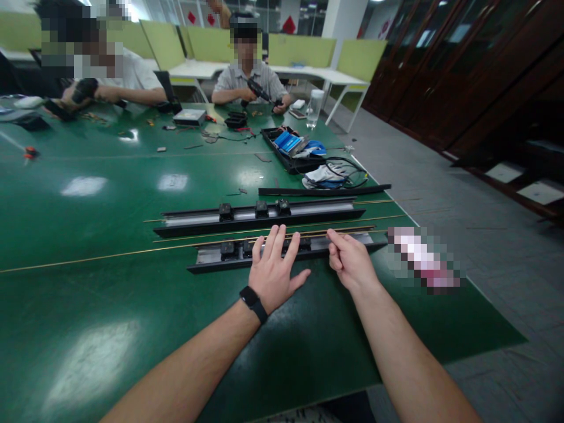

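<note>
**Okay, holding the near rail flat while the other hand works the end**

So the near rail (282,249) lies along the front part of the green table (110,223), with a second rail (259,214) parallel just behind it and thin brass-coloured rods (198,241) running between and alongside them. A few small black blocks (233,249) sit on the near rail.

Left hand (275,270) is laid flat on top of it, fingers (275,238) spread and straight, palm pressing down, not wrapped around anything. Right hand (350,261) is just beside it toward the rail's right end, fingers curled loosely with the index finger and thumb tip touching the rail's top edge. Whether it's actually pinching something small there, I can't tell.

My take on doing this well: keep the flat hand's weight straight down so the rail doesn't skate on that slick surface, and keep it clear of the rods so they don't roll. The right hand probably wants light, precise fingertip pressure.

Two other people work at the far end with tools.
</note>
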Action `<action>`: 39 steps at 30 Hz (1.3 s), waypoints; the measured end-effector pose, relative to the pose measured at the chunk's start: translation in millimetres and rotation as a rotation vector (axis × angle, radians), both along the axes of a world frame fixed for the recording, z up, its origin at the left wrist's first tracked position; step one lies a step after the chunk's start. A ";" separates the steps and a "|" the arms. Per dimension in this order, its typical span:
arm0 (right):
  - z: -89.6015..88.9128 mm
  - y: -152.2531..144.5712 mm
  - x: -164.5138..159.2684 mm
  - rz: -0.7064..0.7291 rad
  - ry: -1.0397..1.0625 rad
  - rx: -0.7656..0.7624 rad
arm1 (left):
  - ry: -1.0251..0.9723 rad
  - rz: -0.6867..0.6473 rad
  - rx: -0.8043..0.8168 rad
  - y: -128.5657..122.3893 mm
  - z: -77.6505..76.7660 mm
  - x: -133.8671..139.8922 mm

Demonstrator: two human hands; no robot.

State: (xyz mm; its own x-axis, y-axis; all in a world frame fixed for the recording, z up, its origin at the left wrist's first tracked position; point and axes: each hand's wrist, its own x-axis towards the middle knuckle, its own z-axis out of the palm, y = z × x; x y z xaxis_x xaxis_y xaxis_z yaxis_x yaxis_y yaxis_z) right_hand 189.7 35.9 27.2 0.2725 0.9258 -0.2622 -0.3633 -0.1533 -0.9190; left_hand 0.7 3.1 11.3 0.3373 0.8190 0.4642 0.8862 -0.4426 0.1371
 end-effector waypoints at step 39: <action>-0.3 0.2 0.2 -0.004 -0.014 -0.003 | 0.005 -0.004 -0.005 0.6 0.3 -0.4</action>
State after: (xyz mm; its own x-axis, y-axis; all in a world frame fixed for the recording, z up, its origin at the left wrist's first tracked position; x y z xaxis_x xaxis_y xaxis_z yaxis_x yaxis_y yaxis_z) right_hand 190.0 36.2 26.9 0.2798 0.9239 -0.2610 -0.3507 -0.1547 -0.9236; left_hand 0.2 3.7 11.6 0.3429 0.8201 0.4581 0.8850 -0.4455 0.1350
